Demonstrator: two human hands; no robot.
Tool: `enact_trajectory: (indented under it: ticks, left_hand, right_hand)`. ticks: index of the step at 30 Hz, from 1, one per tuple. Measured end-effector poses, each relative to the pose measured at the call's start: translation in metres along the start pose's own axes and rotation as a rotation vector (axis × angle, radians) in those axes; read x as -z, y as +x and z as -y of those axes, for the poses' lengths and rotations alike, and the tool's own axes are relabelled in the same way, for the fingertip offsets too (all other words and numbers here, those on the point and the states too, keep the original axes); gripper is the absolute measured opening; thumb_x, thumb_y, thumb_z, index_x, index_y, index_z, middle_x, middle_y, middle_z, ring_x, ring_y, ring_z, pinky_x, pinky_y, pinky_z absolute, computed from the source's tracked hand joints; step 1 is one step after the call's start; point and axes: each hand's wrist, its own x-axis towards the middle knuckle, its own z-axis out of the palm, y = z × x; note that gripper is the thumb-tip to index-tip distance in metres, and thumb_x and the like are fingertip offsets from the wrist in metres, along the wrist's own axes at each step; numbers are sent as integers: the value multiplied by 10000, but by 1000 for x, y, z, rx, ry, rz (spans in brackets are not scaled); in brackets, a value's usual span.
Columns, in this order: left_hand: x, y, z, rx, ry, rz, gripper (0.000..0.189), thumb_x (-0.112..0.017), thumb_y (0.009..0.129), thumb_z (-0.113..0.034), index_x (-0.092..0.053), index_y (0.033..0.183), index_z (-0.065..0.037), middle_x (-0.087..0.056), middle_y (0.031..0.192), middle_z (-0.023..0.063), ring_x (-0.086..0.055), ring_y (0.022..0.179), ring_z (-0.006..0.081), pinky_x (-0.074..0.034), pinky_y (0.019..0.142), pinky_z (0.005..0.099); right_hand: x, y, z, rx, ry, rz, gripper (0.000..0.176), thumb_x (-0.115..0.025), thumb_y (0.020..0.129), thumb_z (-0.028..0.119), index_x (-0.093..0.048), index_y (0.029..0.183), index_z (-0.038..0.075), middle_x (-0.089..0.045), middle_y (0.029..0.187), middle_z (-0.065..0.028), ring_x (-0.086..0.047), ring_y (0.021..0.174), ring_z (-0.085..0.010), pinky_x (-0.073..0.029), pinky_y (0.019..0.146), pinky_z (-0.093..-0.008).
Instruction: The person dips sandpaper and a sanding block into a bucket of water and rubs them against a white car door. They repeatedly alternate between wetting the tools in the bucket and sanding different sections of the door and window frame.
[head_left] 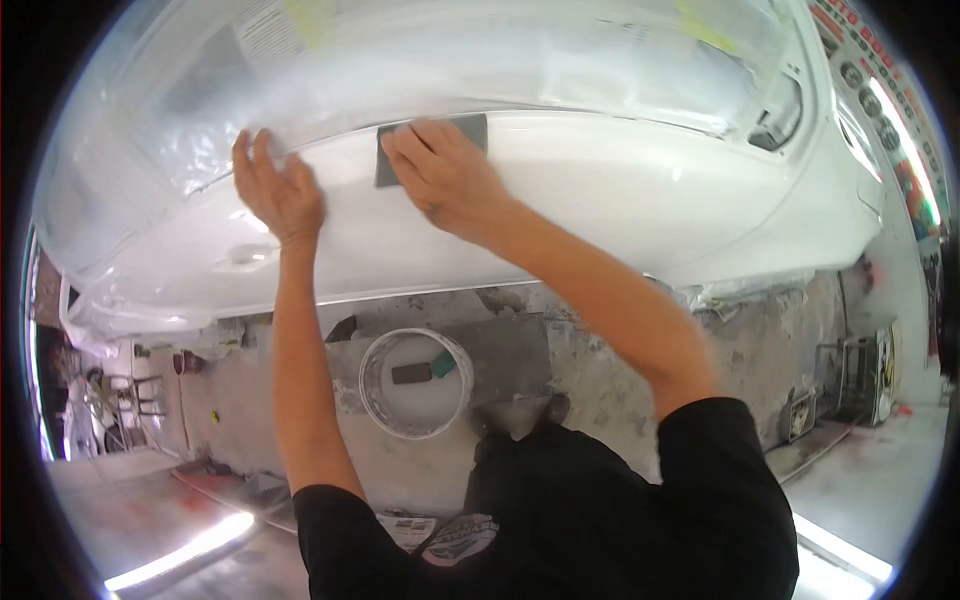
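Observation:
My right hand (448,178) has its fingers bent over a dark grey sheet of sandpaper (475,130), pressing it against a white car door panel (590,185) just below the window line. Part of the sheet is hidden under the fingers. To the left, my left hand (282,195) is open, fingers spread, at the upper part of the same panel and holding nothing. Above both hands, clear plastic film (450,70) covers the car's windows.
On the floor below the car stands a white bucket (366,395) with cloudy water, a dark grey block (411,373) and a green pad (442,364). A stool (855,365) is at the right. Strip lights glow along both sides.

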Motion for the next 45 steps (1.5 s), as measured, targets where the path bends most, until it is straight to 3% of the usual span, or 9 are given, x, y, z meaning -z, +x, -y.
enact_trajectory:
  ticks: [7, 9, 11, 15, 18, 23, 28, 35, 45]
  left_hand:
    - [-3, -1, -3, 4, 48, -16, 461, -566, 909, -173, -596, 1338, -6, -473, 1490, 243, -443, 1370, 421, -336, 1130, 519]
    - [-4, 2, -4, -3, 36, -34, 458, -563, 913, -177, -600, 1336, -4, -479, 1487, 248, -451, 1366, 425, -342, 1127, 518]
    - [-3, 1, -3, -21, 3, -36, 459, -560, 916, -179, -600, 1338, -2, -486, 1482, 254, -461, 1360, 429, -350, 1123, 517]
    - [0, 2, -7, 5, -37, 1, 466, -555, 924, -187, -590, 1350, -2, -481, 1489, 262, -456, 1358, 444, -343, 1133, 529]
    - [-1, 0, -6, -4, -1, 15, 480, -551, 930, -193, -571, 1373, -9, -463, 1512, 244, -432, 1384, 429, -322, 1152, 524]
    - [-3, -2, -2, -17, 11, 2, 478, -547, 933, -184, -571, 1380, -15, -452, 1530, 225, -426, 1393, 419, -318, 1157, 520]
    - [0, -1, -4, -7, 9, 38, 482, -530, 935, -176, -570, 1386, -10, -435, 1539, 235, -410, 1415, 423, -323, 1158, 518]
    - [0, -1, -7, 13, 33, 40, 483, -514, 945, -187, -561, 1393, -11, -432, 1542, 232, -411, 1413, 420, -325, 1159, 517]
    - [-5, -1, -6, 7, -1, -27, 456, -535, 918, -146, -600, 1347, -8, -477, 1498, 255, -427, 1391, 431, -322, 1154, 523]
  right_hand:
    - [94, -126, -98, -313, -322, -60, 356, -575, 902, 51, -623, 1246, -28, -634, 1167, -183, -582, 1145, -374, -450, 1009, -482]
    - [47, -82, -62, -784, 182, 188, 252, -596, 890, 73, -645, 1120, -16, -614, 1147, -173, -570, 1134, -382, -428, 1022, -497]
    - [-14, -43, -24, -182, 24, -347, 132, -592, 866, 49, -650, 979, 11, -565, 1073, -142, -537, 1032, -351, -438, 997, -493]
    - [31, -35, -30, 17, 35, 53, 242, -615, 840, 56, -640, 1071, -12, -583, 1107, -140, -557, 1106, -334, -462, 990, -442]
    - [111, -118, -114, -484, 140, 250, 340, -624, 846, 42, -650, 1185, 32, -640, 1167, -172, -572, 1120, -350, -444, 1004, -481]
    - [60, -148, -110, -298, -267, -238, 333, -596, 855, 97, -641, 1158, -35, -624, 1159, -173, -575, 1143, -342, -443, 1038, -455]
    - [106, -140, -123, -51, -184, 42, 425, -599, 843, 54, -624, 1260, -25, -629, 1206, -148, -584, 1150, -340, -458, 1044, -469]
    - [138, -181, -148, -555, -322, 69, 268, -592, 791, 13, -663, 1047, -15, -624, 1069, -144, -594, 1057, -342, -470, 994, -447]
    - [153, -159, -140, -197, -219, 61, 428, -602, 823, 12, -651, 1245, -40, -638, 1217, -173, -587, 1150, -381, -457, 1054, -481]
